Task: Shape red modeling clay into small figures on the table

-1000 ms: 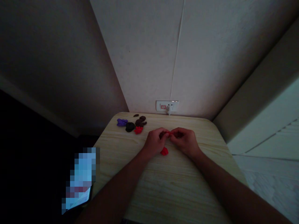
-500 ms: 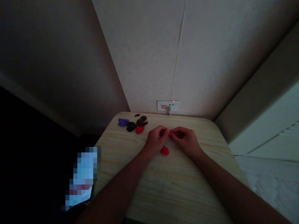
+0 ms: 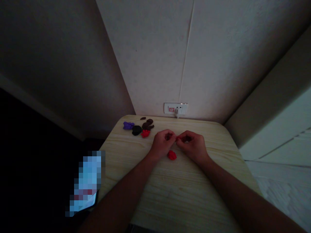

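My left hand [image 3: 162, 143] and my right hand [image 3: 193, 145] meet fingertip to fingertip over the middle of a light wooden table [image 3: 175, 191]. Both pinch a small bit of red clay [image 3: 177, 138] between them, fingers curled. A larger red clay lump [image 3: 172, 155] lies on the table just below the hands, between the wrists. At the far left of the table sit a purple clay piece [image 3: 128, 125], a black lump [image 3: 136, 130], dark brown pieces [image 3: 147, 124] and another red piece [image 3: 145, 133].
A white wall socket [image 3: 175, 108] with a plug sits on the wall behind the table's far edge. A lit screen [image 3: 85, 184] glows at the table's left edge. Walls close in at left and back; a pale surface lies to the right.
The hands stay together on the small red bit with only slight finger shifts. The view has nudged a little; the clay pieces on the table have not moved.
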A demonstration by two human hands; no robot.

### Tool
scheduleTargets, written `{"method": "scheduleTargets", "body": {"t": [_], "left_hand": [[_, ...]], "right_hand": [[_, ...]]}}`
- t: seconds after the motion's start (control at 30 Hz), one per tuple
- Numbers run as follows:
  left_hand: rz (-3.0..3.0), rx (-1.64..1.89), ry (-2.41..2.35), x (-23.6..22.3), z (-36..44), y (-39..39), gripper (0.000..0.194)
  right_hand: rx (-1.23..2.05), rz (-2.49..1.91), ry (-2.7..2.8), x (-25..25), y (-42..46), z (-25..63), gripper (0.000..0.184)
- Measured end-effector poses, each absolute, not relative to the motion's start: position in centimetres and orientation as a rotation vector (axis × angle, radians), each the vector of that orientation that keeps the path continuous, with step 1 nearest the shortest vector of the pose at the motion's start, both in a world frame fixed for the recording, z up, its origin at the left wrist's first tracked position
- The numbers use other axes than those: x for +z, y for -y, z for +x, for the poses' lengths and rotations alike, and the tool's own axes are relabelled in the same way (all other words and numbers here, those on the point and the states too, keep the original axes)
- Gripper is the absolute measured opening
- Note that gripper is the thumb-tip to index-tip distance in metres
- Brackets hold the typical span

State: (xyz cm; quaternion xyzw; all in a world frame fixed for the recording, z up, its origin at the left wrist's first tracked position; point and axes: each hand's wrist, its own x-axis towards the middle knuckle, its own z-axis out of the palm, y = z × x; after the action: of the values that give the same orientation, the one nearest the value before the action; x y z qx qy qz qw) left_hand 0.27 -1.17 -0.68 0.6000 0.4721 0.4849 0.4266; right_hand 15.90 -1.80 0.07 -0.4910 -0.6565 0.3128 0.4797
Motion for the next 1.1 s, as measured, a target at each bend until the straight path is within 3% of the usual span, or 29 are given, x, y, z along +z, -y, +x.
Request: {"method": "scheduleTargets", "body": {"t": [0.43,0.6,0.83,1.1], "left_hand": [[1.450,1.184,-1.188,-0.7,0.1,1.2,0.013],[1.516,1.242,-1.185,-0.5,0.4,1.5,0.016],[1.529,1.205,-1.220,-0.7,0.3,1.7,0.025],[1.298,1.310,-1.176,-0.6,0.5,1.1,0.024]], "right_hand": [[0.464,-1.458,1.508,-0.2,-0.1,18.3,0.009],[0.594,-1.296,1.658,-0.8,-0.3,18.3,0.026],[0.925,-1.241,1.518,-0.5,0.2,18.0,0.035],[1.021,-1.183,1.420,-0.4,0.2,17.9,0.038]]}}
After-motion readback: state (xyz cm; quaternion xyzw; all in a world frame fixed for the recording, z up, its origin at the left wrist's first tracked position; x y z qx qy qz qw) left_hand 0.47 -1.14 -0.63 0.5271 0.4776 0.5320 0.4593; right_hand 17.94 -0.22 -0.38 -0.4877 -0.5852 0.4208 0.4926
